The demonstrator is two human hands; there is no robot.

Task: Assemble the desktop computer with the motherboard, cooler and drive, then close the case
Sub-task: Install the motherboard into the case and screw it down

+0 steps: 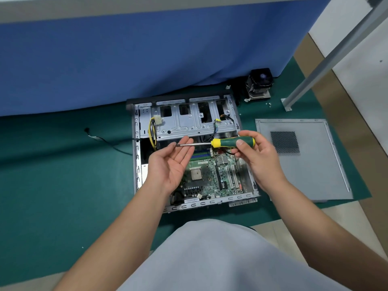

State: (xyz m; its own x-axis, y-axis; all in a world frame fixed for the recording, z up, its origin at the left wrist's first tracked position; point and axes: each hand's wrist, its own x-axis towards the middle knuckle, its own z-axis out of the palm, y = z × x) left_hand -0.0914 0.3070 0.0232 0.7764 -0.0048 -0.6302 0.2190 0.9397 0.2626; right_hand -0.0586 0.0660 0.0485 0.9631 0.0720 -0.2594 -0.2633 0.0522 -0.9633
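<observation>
A green mat [63, 185] covers the floor. The open case [137, 156] lies on it with the motherboard [210, 179] inside, partly hidden by both hands. The right hand [254, 156] grips a screwdriver [228, 142]. The left hand [172, 162] is flat, palm up, at its tip. The cooler [259, 85] and side panel [304, 158] lie apart.

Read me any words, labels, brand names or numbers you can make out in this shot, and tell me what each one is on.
No text is legible.
Motherboard: white silkscreen print near the memory slots, too small and blurred to read.
White sticker at the motherboard's near edge: lines of print, unreadable.
Screwdriver handle: no readable brand.
Cooler fan hub: a small round label, blurred.
Side panel: no markings visible.
</observation>
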